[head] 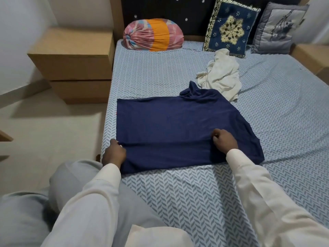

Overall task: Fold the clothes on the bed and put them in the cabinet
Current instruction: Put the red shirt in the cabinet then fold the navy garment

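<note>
A navy blue shirt [174, 122] lies spread flat across the bed [178, 193], its far sleeve bunched up at the top right. My left hand [114, 152] pinches the shirt at its left edge near the bed's side. My right hand [225, 139] pinches a ridge of the fabric toward the right side. A crease runs between both hands. Behind the shirt a crumpled cream garment [220, 75] lies loose on the sheet.
A pink and orange bolster [153, 34], a blue embroidered cushion [229, 27] and a grey cushion [277, 29] lean at the headboard. Brown bedside units stand at the left [74, 56] and right [313, 56]. Pale floor lies to the left.
</note>
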